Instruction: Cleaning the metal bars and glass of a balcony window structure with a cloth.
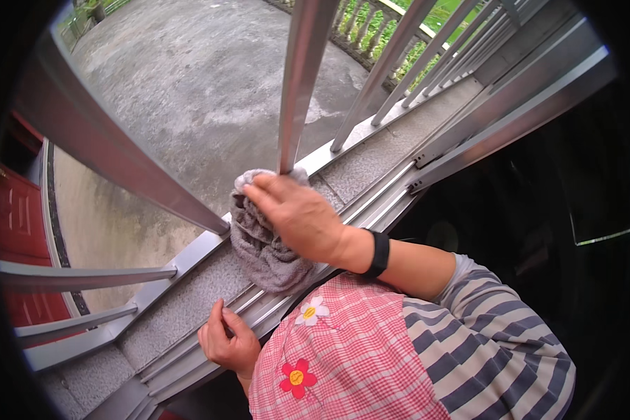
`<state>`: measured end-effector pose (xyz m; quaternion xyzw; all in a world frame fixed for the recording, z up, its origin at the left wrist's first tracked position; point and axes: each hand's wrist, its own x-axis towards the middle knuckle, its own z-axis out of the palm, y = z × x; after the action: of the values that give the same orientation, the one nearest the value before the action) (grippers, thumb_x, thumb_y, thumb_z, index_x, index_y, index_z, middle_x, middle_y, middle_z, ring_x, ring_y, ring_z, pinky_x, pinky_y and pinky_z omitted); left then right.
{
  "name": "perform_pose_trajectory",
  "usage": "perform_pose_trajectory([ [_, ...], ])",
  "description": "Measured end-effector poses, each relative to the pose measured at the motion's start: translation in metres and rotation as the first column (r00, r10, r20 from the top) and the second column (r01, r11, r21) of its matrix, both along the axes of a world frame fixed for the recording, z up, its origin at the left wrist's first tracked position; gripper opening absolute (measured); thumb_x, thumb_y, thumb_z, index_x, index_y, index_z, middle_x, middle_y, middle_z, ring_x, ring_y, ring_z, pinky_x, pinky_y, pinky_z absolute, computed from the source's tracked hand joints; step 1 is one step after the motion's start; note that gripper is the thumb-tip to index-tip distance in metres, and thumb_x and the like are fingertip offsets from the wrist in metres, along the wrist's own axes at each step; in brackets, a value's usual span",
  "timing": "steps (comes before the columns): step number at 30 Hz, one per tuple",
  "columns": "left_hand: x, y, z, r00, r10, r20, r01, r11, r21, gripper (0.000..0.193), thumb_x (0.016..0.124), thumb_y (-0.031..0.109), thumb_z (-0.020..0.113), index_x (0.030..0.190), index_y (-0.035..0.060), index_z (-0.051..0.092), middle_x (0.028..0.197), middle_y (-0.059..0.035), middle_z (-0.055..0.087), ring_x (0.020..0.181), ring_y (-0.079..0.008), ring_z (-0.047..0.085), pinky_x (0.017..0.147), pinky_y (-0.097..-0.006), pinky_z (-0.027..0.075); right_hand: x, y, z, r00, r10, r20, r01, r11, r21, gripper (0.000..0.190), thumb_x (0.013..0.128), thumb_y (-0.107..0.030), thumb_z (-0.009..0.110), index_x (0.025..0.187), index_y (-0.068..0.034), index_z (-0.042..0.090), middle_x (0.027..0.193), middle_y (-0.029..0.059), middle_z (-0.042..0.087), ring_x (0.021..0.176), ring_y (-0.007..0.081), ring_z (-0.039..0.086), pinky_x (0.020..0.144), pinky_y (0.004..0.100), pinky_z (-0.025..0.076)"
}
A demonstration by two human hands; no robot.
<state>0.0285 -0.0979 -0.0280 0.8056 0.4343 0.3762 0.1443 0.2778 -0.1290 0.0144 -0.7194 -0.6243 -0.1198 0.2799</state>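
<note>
My right hand (pixel 299 215) presses a grey terry cloth (pixel 268 257) against the foot of a metal window bar (pixel 304 84) and the bottom rail beside it. The cloth is bunched and hangs over the stone sill (pixel 189 304) towards the sliding-window track. My left hand (pixel 228 338) rests near the track (pixel 173 367), left of the cloth, with its fingers loosely curled and nothing seen in them. A black band is on my right wrist. The right palm is hidden.
Further metal bars (pixel 136 163) rise from the rail (pixel 199 247) on both sides. Sliding window frames (pixel 509 126) stand at the right end of the track. Beyond the bars lie a concrete yard (pixel 189 94), a balustrade (pixel 367 31) and a red door (pixel 23 220).
</note>
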Motion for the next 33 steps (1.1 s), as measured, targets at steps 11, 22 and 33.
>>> perform_pose_trajectory([
  [11, -0.001, 0.0, -0.004, 1.0, 0.026, 0.017, -0.026, 1.0, -0.018, 0.018, 0.089, 0.004, 0.067, 0.105, 0.0047, 0.075, 0.075, -0.0096, 0.066, 0.065, -0.0286, 0.057, 0.064, -0.0411, 0.045, -0.005, -0.023, 0.0, 0.999, -0.023, -0.031, 0.006, 0.88, -0.475, 0.039, 0.081, -0.006, 0.058, 0.117, 0.01, 0.06, 0.105, 0.0205, 0.065, 0.103, 0.0343, 0.062, 0.09, 0.0379, 0.052],
  [22, -0.001, -0.002, -0.003, 0.999, 0.037, 0.0, -0.037, 0.999, -0.032, 0.018, 0.09, 0.003, 0.067, 0.106, 0.0037, 0.075, 0.078, -0.0113, 0.067, 0.068, -0.0302, 0.059, 0.065, -0.0413, 0.047, 0.128, -0.122, 0.002, 0.826, -0.535, 0.177, 0.523, 0.612, -0.593, 0.032, 0.082, -0.001, 0.057, 0.113, 0.004, 0.062, 0.094, 0.0233, 0.066, 0.096, 0.0409, 0.064, 0.087, 0.0476, 0.051],
  [33, 0.0, -0.002, -0.003, 0.999, 0.032, -0.033, -0.034, 0.997, -0.064, 0.017, 0.09, 0.004, 0.067, 0.105, 0.0037, 0.075, 0.079, -0.0113, 0.068, 0.067, -0.0313, 0.059, 0.066, -0.0419, 0.047, 0.081, -0.09, -0.014, 0.788, -0.544, 0.288, 0.615, 0.71, -0.343, 0.049, 0.093, -0.032, 0.066, 0.132, -0.003, 0.058, 0.136, 0.0269, 0.052, 0.121, 0.0439, 0.053, 0.104, 0.0476, 0.044],
])
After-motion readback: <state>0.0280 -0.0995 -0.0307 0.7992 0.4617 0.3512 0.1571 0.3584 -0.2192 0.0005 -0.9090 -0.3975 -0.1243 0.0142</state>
